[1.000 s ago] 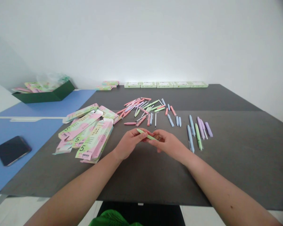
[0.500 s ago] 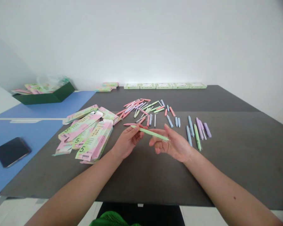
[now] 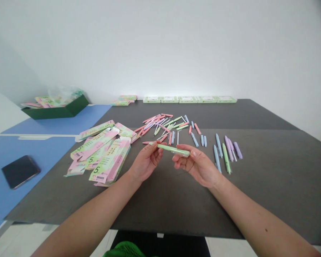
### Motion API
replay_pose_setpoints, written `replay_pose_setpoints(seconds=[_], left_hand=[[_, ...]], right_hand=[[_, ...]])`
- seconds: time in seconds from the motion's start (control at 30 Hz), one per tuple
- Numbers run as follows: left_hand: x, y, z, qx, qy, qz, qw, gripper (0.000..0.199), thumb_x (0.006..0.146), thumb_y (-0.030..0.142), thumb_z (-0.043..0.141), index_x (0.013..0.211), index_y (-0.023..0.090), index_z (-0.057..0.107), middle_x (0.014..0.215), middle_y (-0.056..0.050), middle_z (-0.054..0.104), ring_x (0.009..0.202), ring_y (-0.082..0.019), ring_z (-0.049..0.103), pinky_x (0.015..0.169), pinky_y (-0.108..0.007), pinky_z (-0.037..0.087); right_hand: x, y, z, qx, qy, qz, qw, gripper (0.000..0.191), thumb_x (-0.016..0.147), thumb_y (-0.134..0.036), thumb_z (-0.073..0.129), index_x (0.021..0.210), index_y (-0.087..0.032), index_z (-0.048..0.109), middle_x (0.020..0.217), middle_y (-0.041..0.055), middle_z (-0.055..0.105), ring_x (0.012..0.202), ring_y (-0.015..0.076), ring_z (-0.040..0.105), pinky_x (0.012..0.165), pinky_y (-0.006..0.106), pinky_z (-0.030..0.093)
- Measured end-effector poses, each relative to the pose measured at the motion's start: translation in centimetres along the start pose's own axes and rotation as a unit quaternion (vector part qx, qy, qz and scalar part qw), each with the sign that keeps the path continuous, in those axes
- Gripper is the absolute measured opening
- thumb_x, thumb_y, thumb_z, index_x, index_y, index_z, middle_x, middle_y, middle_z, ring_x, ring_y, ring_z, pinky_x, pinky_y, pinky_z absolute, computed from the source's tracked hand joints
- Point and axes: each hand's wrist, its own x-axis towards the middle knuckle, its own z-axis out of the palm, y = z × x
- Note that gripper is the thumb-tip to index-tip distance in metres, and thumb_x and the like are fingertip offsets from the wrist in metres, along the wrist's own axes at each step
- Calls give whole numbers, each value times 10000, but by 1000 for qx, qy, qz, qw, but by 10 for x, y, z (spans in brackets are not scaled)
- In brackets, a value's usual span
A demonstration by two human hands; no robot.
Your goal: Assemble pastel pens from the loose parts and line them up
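Observation:
A light green pen [image 3: 171,148] is held nearly level above the dark table [image 3: 171,200], its clip end to the right. My left hand [image 3: 148,159] pinches its left end between thumb and fingers. My right hand [image 3: 196,162] has thumb and fingers closed around the clip end. Behind the hands lies a loose heap of pink, green and purple pen parts [image 3: 152,123] with white refills. Right of my right hand lie blue pens [image 3: 218,146], a green pen [image 3: 226,158] and purple pens [image 3: 229,148].
Flattened pink and green boxes [image 3: 104,160] are piled at the left. A row of pale green boxes [image 3: 188,100] lines the back edge. On the blue surface are a phone [image 3: 20,171] and a dark green tray [image 3: 56,112] with packaging.
My right hand's fingers have closed on the right end of the green pen. The pen has turned, so its clip shows below. The whole view has shifted slightly.

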Motion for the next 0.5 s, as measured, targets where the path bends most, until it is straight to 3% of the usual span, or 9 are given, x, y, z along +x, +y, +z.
replay_pose_setpoints(seconds=[0.17,0.37,0.5], left_hand=[[-2,1,3,2,-9,-3,1000,172,876,146,478,877,114,647,823,-29,695,605,-42,631,637,-125,546],[-1,-1,-1,3,-11,2,1000,176,877,146,480,882,108,652,828,-33,699,610,-39,632,637,-123,544],[1,-3,-2,13,1,1,1000,157,865,157,505,883,108,653,836,-37,699,616,-42,632,643,-126,541]], right_hand=[[-1,0,-1,12,-33,-7,999,356,825,-431,577,1116,-229,621,928,58,687,804,153,642,751,299,511],[0,5,-2,-20,-7,-15,1000,281,848,-329,570,1095,-209,629,898,57,693,791,143,646,755,292,509],[0,0,-3,-17,-19,-16,1000,379,819,-439,566,1114,-204,603,896,63,685,789,169,643,750,327,508]])
